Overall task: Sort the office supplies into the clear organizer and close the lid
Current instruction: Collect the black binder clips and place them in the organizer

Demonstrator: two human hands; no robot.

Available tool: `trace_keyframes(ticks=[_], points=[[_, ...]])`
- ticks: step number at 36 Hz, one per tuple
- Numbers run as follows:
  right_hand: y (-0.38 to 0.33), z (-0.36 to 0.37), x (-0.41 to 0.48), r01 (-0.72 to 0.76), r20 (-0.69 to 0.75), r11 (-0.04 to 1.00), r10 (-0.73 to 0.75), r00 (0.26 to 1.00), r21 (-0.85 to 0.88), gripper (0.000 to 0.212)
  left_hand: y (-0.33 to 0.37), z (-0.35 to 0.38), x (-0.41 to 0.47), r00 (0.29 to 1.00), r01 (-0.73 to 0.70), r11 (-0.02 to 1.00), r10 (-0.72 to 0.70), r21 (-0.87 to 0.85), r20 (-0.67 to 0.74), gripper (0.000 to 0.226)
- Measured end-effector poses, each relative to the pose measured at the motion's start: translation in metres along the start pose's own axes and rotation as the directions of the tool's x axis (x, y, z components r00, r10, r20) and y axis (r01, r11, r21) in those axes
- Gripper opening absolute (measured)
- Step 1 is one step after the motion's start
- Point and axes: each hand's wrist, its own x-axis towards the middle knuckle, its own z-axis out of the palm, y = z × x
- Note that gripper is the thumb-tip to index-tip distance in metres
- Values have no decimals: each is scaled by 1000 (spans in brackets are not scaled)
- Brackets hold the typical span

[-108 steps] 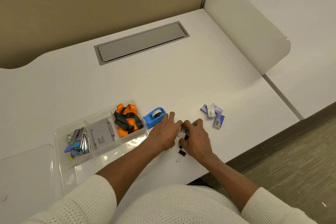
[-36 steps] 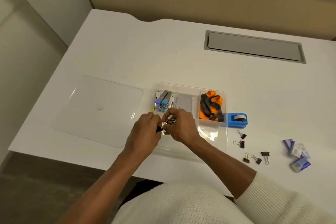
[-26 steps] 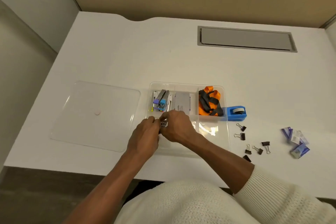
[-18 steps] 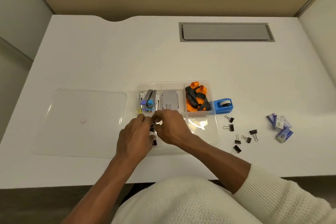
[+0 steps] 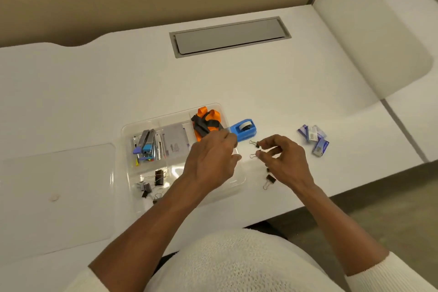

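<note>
Fingers of the right hand [image 5: 282,161] are pinching two binder clips [image 5: 254,149] just right of the clear organizer [image 5: 129,130], wire handles pointing left. Left hand [image 5: 211,161] is hovering over its right edge, loosely curled, apparently holding nothing. Bare desk [image 5: 296,92] is lying beyond.

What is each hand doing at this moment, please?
Left hand: fingers curled over the clear plastic organizer; any hold cannot be told.
Right hand: pinching small black binder clips on the white desk.
</note>
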Motion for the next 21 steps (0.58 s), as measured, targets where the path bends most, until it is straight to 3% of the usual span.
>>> trace_keyframes(ticks=[8, 14, 18, 21], points=[[62, -23, 7, -43, 70, 934, 72, 995, -355, 76, 36, 43, 62, 963, -220, 967, 194, 128, 186, 28], [81, -25, 7, -35, 130, 902, 100, 986, -431, 119, 51, 83, 91, 924, -315, 919, 240, 236, 297, 42], [88, -24, 8, 71, 200, 881, 27, 979, -468, 127, 51, 104, 98, 890, -385, 884, 280, 266, 360, 57], [94, -21, 10, 170, 235, 839, -52, 971, -516, 124, 48, 116, 97, 878, -405, 870, 285, 281, 384, 56]])
